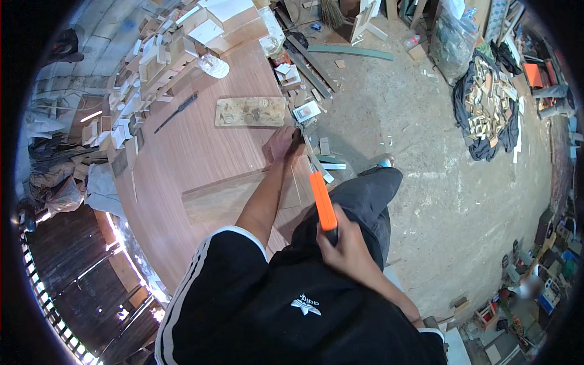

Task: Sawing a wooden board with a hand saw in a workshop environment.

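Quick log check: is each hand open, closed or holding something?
Left hand: at the edge of the table; grip cannot be told.
Right hand: closed around an orange tool.

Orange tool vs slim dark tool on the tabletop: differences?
The orange tool is bright and broad; the slim dark tool is dull and narrow. The orange tool is gripped in the right hand; the slim dark tool lies on the tabletop. Both are elongated.

Bare tabletop (167,155) leftward, wooden block (250,112) ahead
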